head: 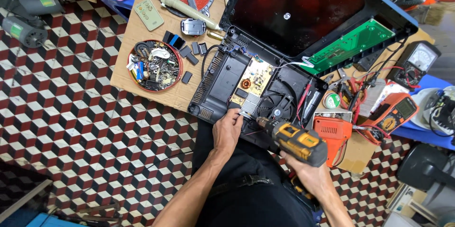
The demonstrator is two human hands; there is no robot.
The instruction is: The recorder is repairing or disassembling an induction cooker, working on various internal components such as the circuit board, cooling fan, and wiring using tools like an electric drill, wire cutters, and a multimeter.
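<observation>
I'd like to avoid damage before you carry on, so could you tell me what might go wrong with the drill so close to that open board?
The cordless drill in the right hand points at the silver heatsink, right beside the left hand; a slip could catch the fingers. The bit could also skid onto the yellowish circuit board. Red probe leads lie just beside it and might snag.

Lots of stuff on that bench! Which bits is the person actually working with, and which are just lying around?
In use:
cordless drill in the right hand
opened black appliance base, its circuit board touched by the left hand

Lying about:
round red tray of small parts
orange multimeter
green circuit board
small remote
</observation>
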